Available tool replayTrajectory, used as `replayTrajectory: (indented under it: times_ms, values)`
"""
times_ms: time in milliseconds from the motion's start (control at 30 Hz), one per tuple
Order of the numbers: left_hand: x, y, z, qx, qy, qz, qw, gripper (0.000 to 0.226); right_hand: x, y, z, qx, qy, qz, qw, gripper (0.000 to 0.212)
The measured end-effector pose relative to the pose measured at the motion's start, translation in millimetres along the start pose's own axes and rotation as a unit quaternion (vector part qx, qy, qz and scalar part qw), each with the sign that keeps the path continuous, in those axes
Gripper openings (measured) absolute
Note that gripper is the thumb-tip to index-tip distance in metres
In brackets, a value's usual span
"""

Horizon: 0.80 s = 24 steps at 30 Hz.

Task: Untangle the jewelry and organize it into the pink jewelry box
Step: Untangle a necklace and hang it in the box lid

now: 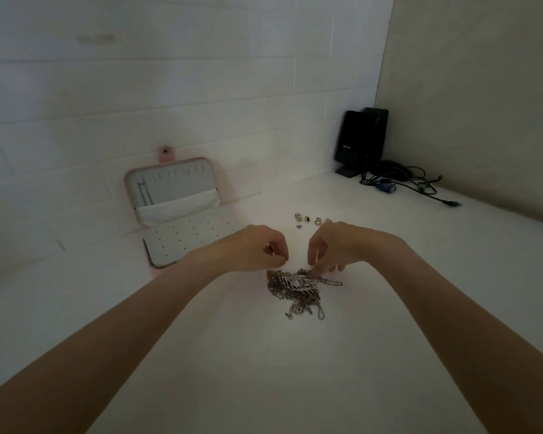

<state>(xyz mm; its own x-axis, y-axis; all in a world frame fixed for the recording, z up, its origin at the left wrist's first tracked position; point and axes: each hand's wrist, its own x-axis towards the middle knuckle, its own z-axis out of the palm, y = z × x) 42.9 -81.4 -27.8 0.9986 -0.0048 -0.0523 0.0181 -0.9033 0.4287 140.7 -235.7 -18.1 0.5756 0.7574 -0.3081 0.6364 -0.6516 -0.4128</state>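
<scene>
While the pink jewelry box (173, 211) stands open against the wall w/ its lid propped up, almost nothing looks filed yet: the dotted earring panel appears bare, and only one thin dark strand seems to hang at the lid's left side, though it's too dim to be sure. Judging by that, the task is early on.

The tangle of chains (298, 288) lies on the white surface (264, 371), right in front of both hands, w/ a leaf-shaped pendant on top and clasps trailing out toward the viewer. Still one knot, so most of the untangling is left. A few small earrings (311, 219) sit in a loose row just beyond the hands, apart from the tangle, not yet boxed.

Left hand (261, 249): fingers curled, narrow grip pinching something tiny; a small gold-ish item shows by the fingers, can't tell if it's a worn ring or a loose piece. Right hand (329, 249): fingertips pinched down at the tangle's far edge, prob. on a chain link, but contact is too small to confirm.

Hard to make out: how many chains are in the knot, lid pocket contents, and the row's right end behind the right wrist. Black speaker (361, 136) and cables sit in the far corner.
</scene>
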Motion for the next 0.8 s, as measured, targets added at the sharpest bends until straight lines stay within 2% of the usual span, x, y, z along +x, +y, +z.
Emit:
replayTrajectory:
  times_ms: [167, 267, 367, 500, 567, 667, 733, 800]
  values:
    - [9, 23, 19, 0.064, -0.035, -0.009, 0.997, 0.033, -1, -1, 11, -0.004, 0.006, -0.024, 1.000, 0.015]
    - [9, 24, 19, 0.047, -0.057, -0.011, 0.997, 0.033, -1, 3, 11, 0.010, 0.002, -0.012, 1.000, 0.013]
    - [5, 23, 15, 0.032, -0.081, -0.011, 0.996, 0.036, 0, 4, 8, -0.019, 0.010, 0.007, 1.000, 0.018]
    - [0, 16, 11, 0.035, -0.088, -0.008, 0.995, 0.043, 0, 0, 7, -0.054, 0.026, 0.017, 0.998, 0.013]
    - [-2, 12, 10, 0.047, -0.085, -0.012, 0.995, 0.038, 0, -2, 7, -0.073, 0.031, 0.021, 0.997, 0.011]
    - [-3, 9, 10, 0.026, -0.083, 0.013, 0.996, 0.021, -1, -5, 5, -0.098, 0.044, 0.021, 0.994, 0.020]
    - [-4, 10, 5, -0.045, -0.058, 0.034, 0.997, 0.012, 0, -9, 3, -0.064, 0.059, -0.006, 0.996, 0.018]
    - [-7, 10, -4, -0.148, -0.006, 0.047, 0.988, 0.007, -1, -13, 2, 0.018, 0.081, -0.051, 0.995, 0.011]
